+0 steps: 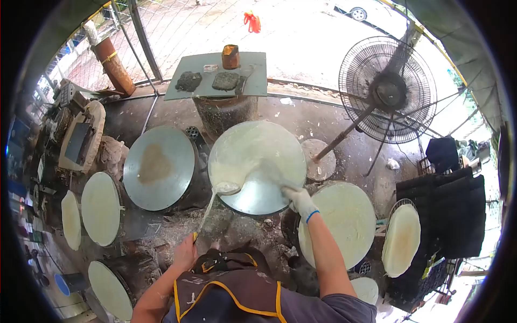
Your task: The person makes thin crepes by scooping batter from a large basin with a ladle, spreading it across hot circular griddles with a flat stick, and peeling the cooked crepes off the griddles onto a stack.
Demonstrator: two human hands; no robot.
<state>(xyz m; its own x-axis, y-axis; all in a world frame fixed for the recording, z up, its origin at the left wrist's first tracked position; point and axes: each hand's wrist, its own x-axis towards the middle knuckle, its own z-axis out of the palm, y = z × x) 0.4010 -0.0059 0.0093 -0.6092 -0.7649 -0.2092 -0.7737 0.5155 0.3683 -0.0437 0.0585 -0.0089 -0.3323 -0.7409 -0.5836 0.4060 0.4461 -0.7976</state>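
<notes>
Bare and closed, my left hand [186,253] holds the handle of a ladle [226,188], whose bowl is at the left edge of the centre griddle [249,200]. Pale batter [242,148] covers most of that round plate; a strip of bare metal shows at its front. My right hand [299,201], in a white glove with a blue cuff, is over the plate's right front edge. Its fingers are closed round a tool that is blurred by motion above the batter.
A bare griddle [159,168] with a brown patch stands left. Batter-covered griddles [338,223] [100,209] stand on both sides. A large fan [388,90] is at the back right, a small table [253,67] with a rusty can [230,56] at the back.
</notes>
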